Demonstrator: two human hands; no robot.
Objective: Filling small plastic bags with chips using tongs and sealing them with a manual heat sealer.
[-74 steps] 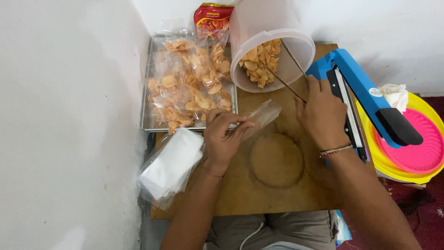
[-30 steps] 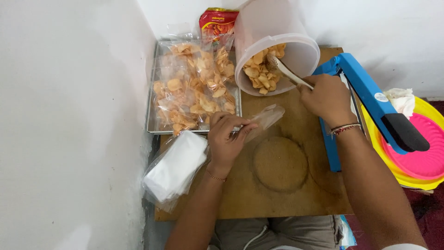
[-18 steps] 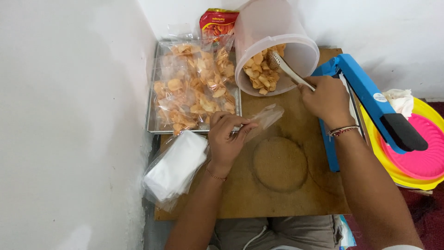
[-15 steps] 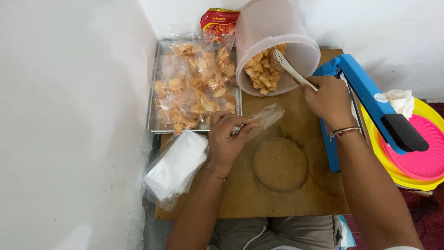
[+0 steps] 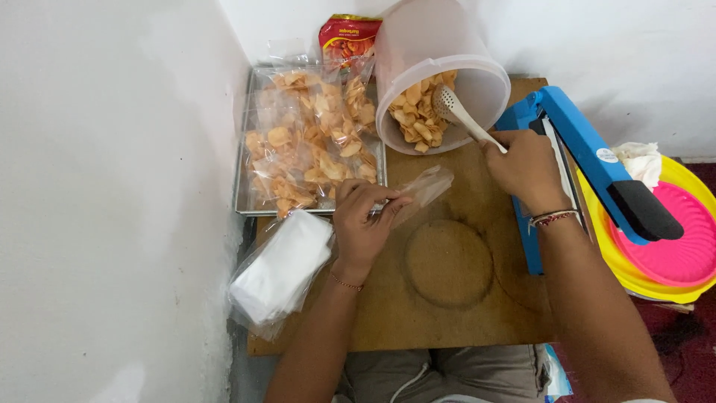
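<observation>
Left hand (image 5: 363, 222) is pinching an empty clear plastic bag (image 5: 419, 192) at its mouth, fingers closed on the film, bag lying flat on the wooden board (image 5: 447, 313) just near of the bucket. Right hand (image 5: 523, 167) is gripping the handle of a white slotted scoop (image 5: 456, 113), fist clenched around it, scoop head sitting inside the tilted translucent bucket (image 5: 436, 60) over the orange-yellow chips (image 5: 418, 119). Metal tray (image 5: 246, 179) of filled chip bags is sitting far-left. Stack of empty bags (image 5: 280, 272) is lying near-left, touching the left wrist. Blue heat sealer (image 5: 589, 160) is standing right of the right hand, pink and yellow plates (image 5: 671, 254) beyond it.
</observation>
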